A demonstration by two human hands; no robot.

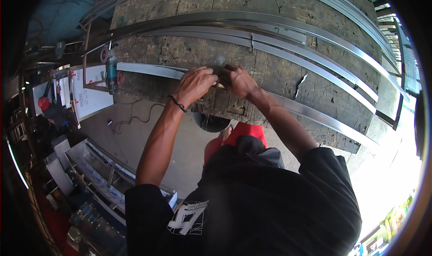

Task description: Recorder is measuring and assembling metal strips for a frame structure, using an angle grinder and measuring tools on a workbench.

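Note:
My left hand and my right hand are close together at the near edge of a worn wooden workbench. Both have curled, closed fingers, with the fingertips almost meeting. Between them shows a small yellowish spot, too hidden to name. A long silver metal strip runs along the bench's near side from the right up to my right hand and wrist. Left of my left hand, a pale metal strip continues on the same line. Whether the two are one piece cannot be seen, as my hands cover the middle.
Several long metal profiles lie across the bench beyond my hands. A teal power tool hangs at its left end. Below the edge is a dark round bowl-like object. A cable trails on the floor, and a metal frame stands lower left.

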